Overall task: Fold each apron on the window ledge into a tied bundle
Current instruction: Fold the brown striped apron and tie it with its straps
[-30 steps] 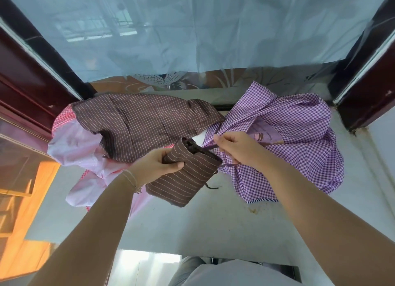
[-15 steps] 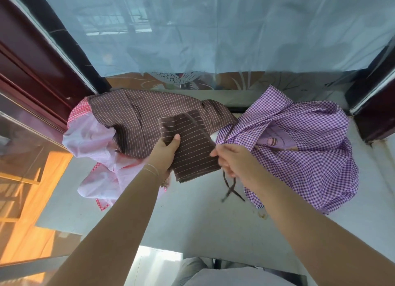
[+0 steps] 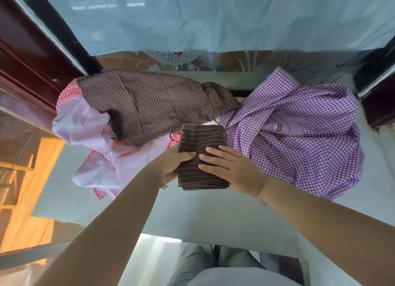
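Observation:
A small folded brown striped apron bundle [image 3: 201, 140] lies on the pale window ledge [image 3: 192, 213] in the middle. My left hand [image 3: 173, 163] grips its left edge, thumb on top. My right hand [image 3: 230, 168] presses flat on its right half with straight fingers. Behind it a larger brown striped apron [image 3: 149, 106] is spread loose. A pink and red checked apron [image 3: 92, 140] is crumpled at the left. A purple checked apron [image 3: 299, 140] is heaped at the right.
The window glass [image 3: 213, 18] rises behind the ledge. Dark red frames stand at the left [image 3: 27, 56] and right [image 3: 378, 97]. A wooden floor [image 3: 21, 189] shows past the ledge's left edge. My lap [image 3: 213, 268] is below the front edge.
The bundle has come down from the air onto the ledge. My right hand let go of the dark tie and now lies flat on the bundle; my left hand still holds it.

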Available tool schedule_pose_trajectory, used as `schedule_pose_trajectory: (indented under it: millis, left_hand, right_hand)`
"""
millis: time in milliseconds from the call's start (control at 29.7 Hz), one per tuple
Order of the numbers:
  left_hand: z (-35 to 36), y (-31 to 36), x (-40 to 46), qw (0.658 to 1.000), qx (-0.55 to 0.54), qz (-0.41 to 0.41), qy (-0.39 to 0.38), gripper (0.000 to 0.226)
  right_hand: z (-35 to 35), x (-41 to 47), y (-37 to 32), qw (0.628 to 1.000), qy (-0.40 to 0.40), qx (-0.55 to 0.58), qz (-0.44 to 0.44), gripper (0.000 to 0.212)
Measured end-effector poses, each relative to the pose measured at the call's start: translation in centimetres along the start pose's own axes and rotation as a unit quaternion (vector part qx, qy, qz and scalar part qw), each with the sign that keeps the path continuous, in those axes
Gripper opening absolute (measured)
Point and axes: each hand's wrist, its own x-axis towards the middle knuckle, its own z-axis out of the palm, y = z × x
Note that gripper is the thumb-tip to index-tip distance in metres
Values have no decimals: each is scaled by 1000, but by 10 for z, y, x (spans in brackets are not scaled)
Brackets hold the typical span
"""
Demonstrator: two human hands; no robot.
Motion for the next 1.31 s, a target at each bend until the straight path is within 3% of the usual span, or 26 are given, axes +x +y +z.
schedule_pose_trajectory:
  millis: [202,303,336,370,437,471,504,605,639,740,773,807,840,874,941,1042,1109,1177,1244,1311]
  left_hand:
    - [-8,-96,45,987,108,-39,110,41]
    - [-9,-135,56,947,252,-15,199,60]
    - [-10,-146,54,901,364,32,235,67]
    - [-11,-155,51,830,490,109,245,69]
    - [-16,-179,50,685,648,308,126,56]
    - [-21,-188,50,631,677,374,58,51]
    - [-27,-193,50,607,688,398,23,52]
    - [-45,-203,53,637,685,352,-4,78]
    - [-46,-202,52,662,671,334,-5,81]
    - [-40,-199,56,805,550,221,16,72]
    - [-36,-196,57,870,461,169,35,62]
    - [-26,-188,56,943,302,124,64,47]
    - [-18,-183,58,974,180,78,111,34]
    - [-13,-179,62,980,106,51,161,29]
    - [-9,-172,69,955,203,85,200,38]
    - [-9,-156,81,937,248,51,239,30]
    - [-11,-142,95,926,290,-2,240,35]
    - [-9,-127,105,878,417,-37,233,47]
    - [-4,-116,110,807,544,-38,228,50]
    - [3,-114,109,768,601,-23,222,49]
  right_hand:
    - [80,-30,-14,985,-171,6,8,82]
    - [114,-43,-25,977,-211,33,23,84]
    - [122,-47,-29,976,-214,43,28,84]
    - [127,-49,-31,975,-211,56,36,82]
    - [137,-55,-35,974,-203,84,63,79]
    - [139,-57,-36,971,-207,98,74,80]
    - [141,-60,-37,966,-212,119,88,83]
    - [142,-64,-39,931,-199,237,193,75]
    - [141,-62,-40,911,-181,279,243,67]
    - [140,-54,-42,864,-80,336,365,40]
    - [139,-50,-42,849,-61,345,395,32]
    - [136,-46,-42,828,-46,361,426,24]
    - [135,-42,-43,797,-31,386,463,18]
    - [134,-37,-43,757,-16,419,501,12]
    - [132,-25,-41,686,12,466,559,10]
    - [137,-13,-33,652,22,458,605,27]
    - [141,-6,-29,630,-4,441,639,34]
    - [144,-2,-29,593,-16,434,678,36]
    - [144,2,-31,553,-48,406,726,45]
    - [143,6,-34,496,-88,406,763,63]
